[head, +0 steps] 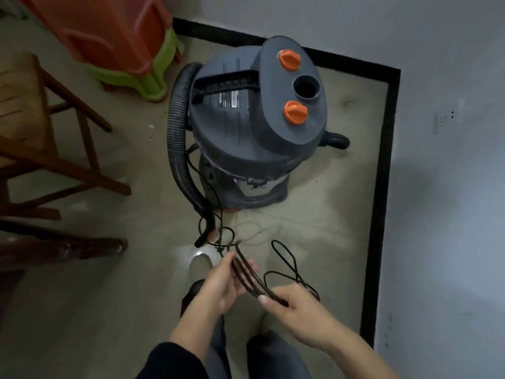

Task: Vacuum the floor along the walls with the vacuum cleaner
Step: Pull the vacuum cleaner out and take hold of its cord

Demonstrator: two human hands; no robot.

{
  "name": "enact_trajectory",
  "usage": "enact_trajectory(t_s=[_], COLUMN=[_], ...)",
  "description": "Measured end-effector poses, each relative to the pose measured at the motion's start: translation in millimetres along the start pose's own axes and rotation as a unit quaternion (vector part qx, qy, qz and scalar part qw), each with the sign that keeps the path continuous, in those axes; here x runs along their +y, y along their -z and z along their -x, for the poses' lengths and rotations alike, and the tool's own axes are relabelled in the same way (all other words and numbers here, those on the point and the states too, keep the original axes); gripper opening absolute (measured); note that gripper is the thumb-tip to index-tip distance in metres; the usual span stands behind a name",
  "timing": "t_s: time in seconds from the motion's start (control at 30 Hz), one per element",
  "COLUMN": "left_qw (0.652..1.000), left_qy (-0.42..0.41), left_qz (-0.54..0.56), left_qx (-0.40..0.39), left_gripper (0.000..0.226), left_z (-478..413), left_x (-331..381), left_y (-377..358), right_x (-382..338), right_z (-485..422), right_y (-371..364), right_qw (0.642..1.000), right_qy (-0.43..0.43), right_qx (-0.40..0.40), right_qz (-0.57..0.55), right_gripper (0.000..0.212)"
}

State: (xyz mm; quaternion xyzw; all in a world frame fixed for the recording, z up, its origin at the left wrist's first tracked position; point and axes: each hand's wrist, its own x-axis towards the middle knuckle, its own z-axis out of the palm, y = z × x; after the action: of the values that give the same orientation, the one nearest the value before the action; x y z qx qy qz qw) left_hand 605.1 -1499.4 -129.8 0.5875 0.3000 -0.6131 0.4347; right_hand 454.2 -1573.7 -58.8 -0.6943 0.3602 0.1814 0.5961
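Looks like setup, no cleaning yet. R hand (296, 307) pinches the cord (251, 280) loops; L hand (220, 283) lies flat & open under them. Vac (257, 127) stands in the corner by the wall (442, 64). Next: shake the loops loose, find the plug.

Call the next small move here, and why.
Probably pull the looped black power cord apart to free its length: the left hand supports the loops, the right hand pinches them, and more cord lies tangled on the floor by the grey canister vacuum cleaner.
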Motion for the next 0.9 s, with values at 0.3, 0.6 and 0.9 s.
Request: enact_trajectory(t_s=[0.3,0.6,0.9], left_qw=[0.990,0.989,0.988], left_qy=[-0.084,-0.091,-0.137], left_qz=[-0.111,-0.092,-0.071], left_qx=[0.031,-0.065,-0.008], left_gripper=[0.016,0.023,0.026], left_z=[30.1,50.5,56.2], left_x=[-63.3,-74.4,-73.1], left_y=[-3.9,30.2,66.3], right_x=[34.2,61.2,59.6], right_z=[50.6,55.6,40.8], right_y=[-20.8,-64.5,-44.3], right_qw=[0.994,0.959,0.871], right_qy=[-0.013,-0.111,-0.176], right_qx=[-0.033,-0.029,0.233], right_qz=[-0.102,-0.259,-0.395], right_gripper=[0.039,0.029,0.018])
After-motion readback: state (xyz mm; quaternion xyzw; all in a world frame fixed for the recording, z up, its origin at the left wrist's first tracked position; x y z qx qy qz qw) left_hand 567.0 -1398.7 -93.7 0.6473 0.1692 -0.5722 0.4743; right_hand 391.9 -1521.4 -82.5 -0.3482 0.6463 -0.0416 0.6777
